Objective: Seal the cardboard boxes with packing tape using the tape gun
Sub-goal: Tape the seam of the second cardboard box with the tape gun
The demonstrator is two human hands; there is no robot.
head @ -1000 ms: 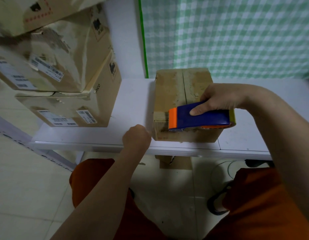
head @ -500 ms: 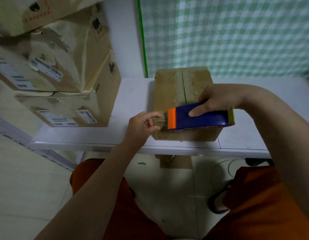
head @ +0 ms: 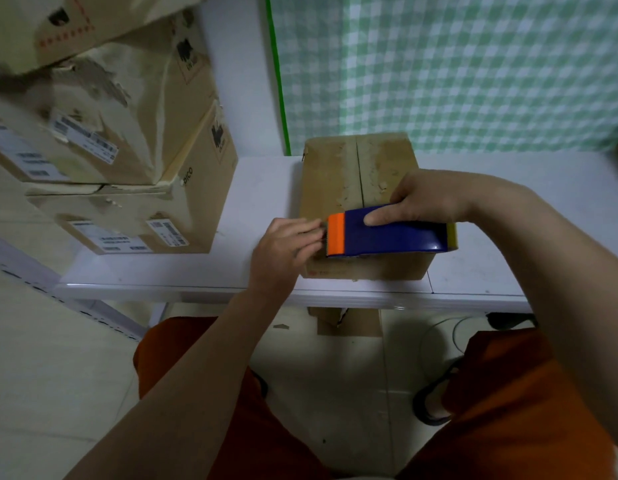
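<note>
Head view: right hand [head: 427,199] around tape gun [head: 387,233]

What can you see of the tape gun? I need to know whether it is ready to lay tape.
The tape gun is a glossy dark-blue plastic body with an orange front end and a yellowish part at its rear. It lies sideways over the near part of the small cardboard box. The right hand grips it from above; the left hand pinches at its orange end, where the tape itself is too unclear to see.

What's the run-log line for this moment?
right hand: grips tape gun over cardboard box | left hand: fingertips pinching at gun's orange end | centre seam: untaped
</note>
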